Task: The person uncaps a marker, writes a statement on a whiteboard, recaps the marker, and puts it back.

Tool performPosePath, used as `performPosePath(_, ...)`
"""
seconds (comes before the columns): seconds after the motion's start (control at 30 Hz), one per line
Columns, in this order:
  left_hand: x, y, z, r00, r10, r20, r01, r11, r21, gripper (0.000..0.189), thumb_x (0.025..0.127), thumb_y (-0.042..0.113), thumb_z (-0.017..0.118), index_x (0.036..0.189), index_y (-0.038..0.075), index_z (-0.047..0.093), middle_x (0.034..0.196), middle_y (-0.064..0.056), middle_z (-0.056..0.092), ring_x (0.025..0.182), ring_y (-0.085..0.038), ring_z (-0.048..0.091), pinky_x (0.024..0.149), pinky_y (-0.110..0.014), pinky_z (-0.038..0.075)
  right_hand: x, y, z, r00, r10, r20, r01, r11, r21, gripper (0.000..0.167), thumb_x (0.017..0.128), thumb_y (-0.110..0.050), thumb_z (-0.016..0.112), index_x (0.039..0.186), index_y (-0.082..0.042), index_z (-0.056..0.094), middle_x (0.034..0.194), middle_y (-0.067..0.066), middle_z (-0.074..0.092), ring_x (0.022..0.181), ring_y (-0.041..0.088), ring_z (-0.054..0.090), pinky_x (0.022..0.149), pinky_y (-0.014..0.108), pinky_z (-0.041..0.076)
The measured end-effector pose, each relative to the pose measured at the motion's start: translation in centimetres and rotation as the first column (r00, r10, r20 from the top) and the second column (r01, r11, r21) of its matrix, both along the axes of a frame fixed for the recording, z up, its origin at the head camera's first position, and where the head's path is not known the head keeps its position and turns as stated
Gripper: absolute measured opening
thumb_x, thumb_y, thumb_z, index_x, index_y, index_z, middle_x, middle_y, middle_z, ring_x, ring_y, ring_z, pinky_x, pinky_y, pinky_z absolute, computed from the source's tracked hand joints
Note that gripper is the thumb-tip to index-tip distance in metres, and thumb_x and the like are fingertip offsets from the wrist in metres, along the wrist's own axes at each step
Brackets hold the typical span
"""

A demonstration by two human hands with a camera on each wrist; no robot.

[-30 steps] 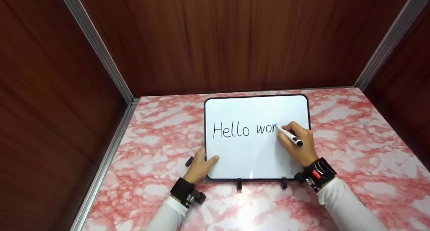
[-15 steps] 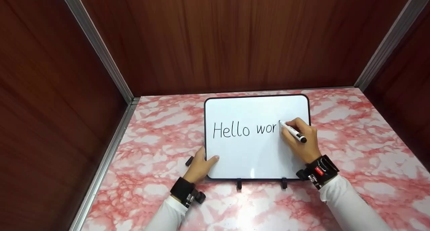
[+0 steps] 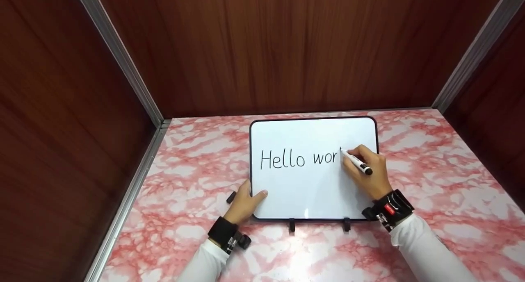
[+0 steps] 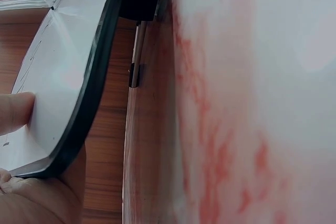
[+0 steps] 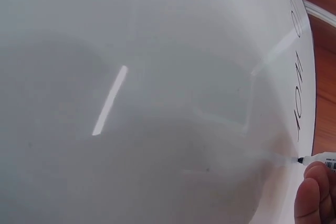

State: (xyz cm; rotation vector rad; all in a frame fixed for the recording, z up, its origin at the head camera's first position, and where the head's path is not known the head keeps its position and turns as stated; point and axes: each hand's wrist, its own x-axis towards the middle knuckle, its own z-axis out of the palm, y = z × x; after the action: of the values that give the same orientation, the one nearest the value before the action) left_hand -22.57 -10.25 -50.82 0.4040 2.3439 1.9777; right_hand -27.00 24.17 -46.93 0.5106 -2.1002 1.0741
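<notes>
A black-rimmed whiteboard [image 3: 303, 192] stands tilted on the table, with "Hello wor" written on it in black. My right hand [image 3: 369, 171] pinches a white marker [image 3: 357, 162] with a black end. In the right wrist view the tip of the marker [image 5: 320, 159] meets the board just past the "r". My left hand [image 3: 244, 202] grips the board's lower left edge, its thumb on the white face and its other fingers behind. The left wrist view shows that thumb [image 4: 16, 113] on the board's face.
Two black stand feet [image 3: 292, 225] jut out under the board's lower edge. A small black piece [image 3: 231, 197] lies left of the board, beside the left hand. The red-and-white marbled table [image 3: 188, 216] is bounded by dark wood panels [image 3: 287, 48] at the back and sides.
The marker has moved right and slightly up from the "r", then only slightly in the last half second. The left hand has stayed at the board's edge.
</notes>
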Motion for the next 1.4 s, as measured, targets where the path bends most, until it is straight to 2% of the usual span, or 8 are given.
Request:
performPosePath(0.13, 0.0, 0.0, -0.1, 1.000, 0.006, -0.006, -0.006, 1.000, -0.013, 0.042, 0.091, 0.000, 0.061, 0.131, -0.007, 0.048, 0.116, -0.021, 0.063, 0.099, -0.025, 0.064, 0.088, -0.036, 0.052, 0.3, -0.1, -0.1, 1.000, 0.000, 0.005, 0.000, 1.000, 0.008, 0.009, 0.078, -0.001, 0.074, 0.079, -0.004, 0.065, 0.065, -0.002, 0.064, 0.050, 0.010, 0.052, 0.047, 0.015, 0.041)
performPosePath(0.37, 0.1, 0.0, 0.0, 1.000, -0.007, -0.002, 0.007, 1.000, 0.012, 0.043, 0.092, 0.000, 0.060, 0.132, -0.008, 0.048, 0.117, -0.021, 0.063, 0.100, -0.026, 0.064, 0.088, -0.036, 0.052, 0.7, -0.1, -0.5, 1.000, 0.002, -0.006, -0.002, 1.000, 0.015, 0.010, 0.077, -0.001, 0.074, 0.076, -0.006, 0.065, 0.064, -0.005, 0.063, 0.048, 0.009, 0.051, 0.045, 0.016, 0.040)
performPosePath(0.6, 0.1, -0.1, 0.1, 1.000, 0.006, -0.023, -0.007, 1.000, -0.016, 0.041, 0.092, 0.001, 0.061, 0.129, -0.009, 0.048, 0.115, -0.021, 0.063, 0.099, -0.026, 0.063, 0.088, -0.037, 0.051, 1.1, -0.1, -0.9, 0.999, 0.002, -0.038, -0.001, 1.000, 0.025, 0.013, 0.076, -0.003, 0.074, 0.074, -0.010, 0.063, 0.062, -0.009, 0.059, 0.048, 0.006, 0.049, 0.044, 0.017, 0.037)
performPosePath(1.1, 0.3, 0.0, 0.1, 1.000, 0.008, -0.017, -0.009, 1.000, -0.016, 0.040, 0.092, 0.001, 0.061, 0.129, -0.010, 0.049, 0.114, -0.022, 0.063, 0.098, -0.026, 0.063, 0.087, -0.037, 0.051, 1.8, 0.1, -1.3, 1.000, 0.011, -0.022, -0.010, 0.999, 0.037, 0.014, 0.074, 0.000, 0.074, 0.072, -0.009, 0.063, 0.061, -0.006, 0.061, 0.047, 0.007, 0.048, 0.042, 0.016, 0.036)
performPosePath(1.3, 0.2, 0.0, -0.1, 1.000, -0.003, -0.006, 0.003, 1.000, 0.011, 0.040, 0.092, 0.001, 0.060, 0.129, -0.010, 0.048, 0.114, -0.023, 0.063, 0.097, -0.028, 0.064, 0.085, -0.037, 0.053, 1.8, 0.2, -1.1, 1.000, 0.006, -0.029, -0.005, 0.999, 0.036, 0.018, 0.072, 0.003, 0.074, 0.070, -0.009, 0.061, 0.060, -0.007, 0.058, 0.048, 0.007, 0.047, 0.043, 0.016, 0.036)
performPosePath(1.37, -0.3, -0.1, -0.9, 1.000, 0.005, -0.001, -0.005, 1.000, 0.009, 0.041, 0.093, 0.004, 0.061, 0.130, -0.007, 0.049, 0.114, -0.020, 0.064, 0.097, -0.025, 0.064, 0.085, -0.035, 0.053, 1.8, 0.3, -1.0, 0.999, 0.012, -0.032, -0.011, 0.999, 0.030, 0.018, 0.072, 0.003, 0.074, 0.070, -0.009, 0.061, 0.060, -0.007, 0.059, 0.048, 0.007, 0.047, 0.043, 0.016, 0.036)
performPosePath(1.4, -0.3, -0.1, -1.0, 1.000, 0.005, -0.001, -0.005, 1.000, 0.010, 0.041, 0.093, 0.004, 0.061, 0.130, -0.007, 0.048, 0.114, -0.020, 0.064, 0.097, -0.025, 0.064, 0.086, -0.036, 0.053, 1.8, 0.3, -1.0, 0.999, 0.010, -0.034, -0.009, 1.000, 0.030, 0.018, 0.072, 0.003, 0.074, 0.070, -0.009, 0.061, 0.060, -0.008, 0.058, 0.048, 0.007, 0.047, 0.043, 0.016, 0.036)
